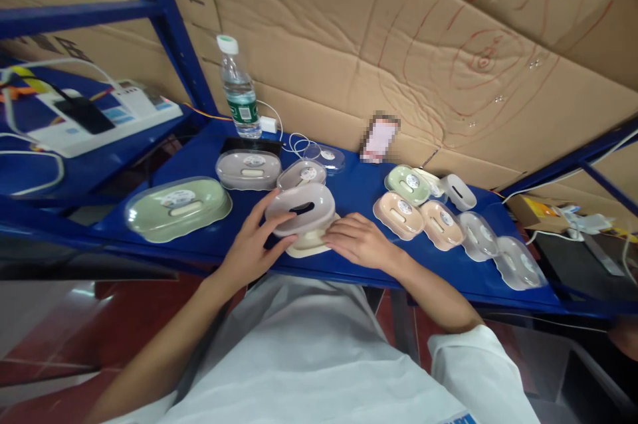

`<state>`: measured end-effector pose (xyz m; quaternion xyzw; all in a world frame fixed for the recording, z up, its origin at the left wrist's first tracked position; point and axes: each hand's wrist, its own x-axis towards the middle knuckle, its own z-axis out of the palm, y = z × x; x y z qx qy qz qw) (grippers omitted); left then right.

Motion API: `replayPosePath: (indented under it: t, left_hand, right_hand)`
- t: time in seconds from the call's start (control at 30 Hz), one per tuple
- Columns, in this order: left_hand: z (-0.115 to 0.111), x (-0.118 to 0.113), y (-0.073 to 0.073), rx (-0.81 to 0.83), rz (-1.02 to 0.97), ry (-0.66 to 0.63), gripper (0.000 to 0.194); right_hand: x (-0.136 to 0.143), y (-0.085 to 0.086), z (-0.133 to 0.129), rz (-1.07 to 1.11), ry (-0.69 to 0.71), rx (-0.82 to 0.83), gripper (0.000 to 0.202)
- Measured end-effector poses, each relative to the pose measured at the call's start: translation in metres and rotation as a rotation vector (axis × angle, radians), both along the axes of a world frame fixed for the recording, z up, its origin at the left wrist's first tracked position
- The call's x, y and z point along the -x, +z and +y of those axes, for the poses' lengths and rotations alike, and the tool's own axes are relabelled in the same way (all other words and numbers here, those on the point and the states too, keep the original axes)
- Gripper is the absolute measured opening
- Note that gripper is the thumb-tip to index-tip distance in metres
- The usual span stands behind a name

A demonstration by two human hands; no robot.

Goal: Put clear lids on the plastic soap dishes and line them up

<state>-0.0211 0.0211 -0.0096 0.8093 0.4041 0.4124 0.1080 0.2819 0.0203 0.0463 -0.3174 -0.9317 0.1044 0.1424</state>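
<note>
In the head view, my left hand (256, 238) grips a grey oval soap dish (299, 214) with a dark slot in its bottom, thumb and fingers around its left side. The dish is tilted above a cream base tray (304, 250) near the table's front edge. My right hand (361, 241) has its fingers together on the right end of that tray; the fingertips are partly hidden. Just behind the grey dish sits a soap dish with a clear lid (302, 175). To the left are a large green lidded dish (179, 211) and a grey lidded dish (249, 170).
Several lidded soap dishes (399, 214) in green, peach and grey stand on the right of the blue table (349, 185). Behind are a water bottle (242, 98), a clear lid (326, 157), a white cable and a phone (379, 138) against the cardboard (323, 105).
</note>
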Motion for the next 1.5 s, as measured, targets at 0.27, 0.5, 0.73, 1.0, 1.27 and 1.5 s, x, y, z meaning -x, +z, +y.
replayPosePath:
  t: [0.27, 0.5, 0.73, 1.0, 1.27, 1.5]
  left_hand:
    - [-0.003, -0.007, -0.002, -0.010, 0.317, -0.145, 0.045]
    - [-0.003, -0.007, 0.000, 0.032, 0.288, -0.153, 0.051]
    - [-0.003, -0.005, 0.002, 0.048, 0.258, -0.163, 0.044]
    - [-0.001, -0.002, 0.003, 0.075, 0.231, -0.138, 0.040]
    - [0.001, -0.001, -0.002, 0.166, 0.163, -0.144, 0.049]
    - [0.003, -0.001, -0.011, 0.347, -0.105, -0.138, 0.083]
  right_hand:
    - [0.001, 0.007, -0.006, -0.021, -0.074, -0.078, 0.059]
    - [-0.002, -0.012, -0.002, -0.109, -0.055, 0.033, 0.065]
    - [0.010, 0.004, 0.060, -0.013, -0.356, -0.087, 0.048]
    - [0.051, -0.003, 0.157, -0.169, -0.699, -0.005, 0.071]
    - [0.042, 0.012, 0.181, -0.057, -0.774, 0.031, 0.063]
    - [0.005, 0.002, 0.065, 0.230, -0.407, -0.233, 0.058]
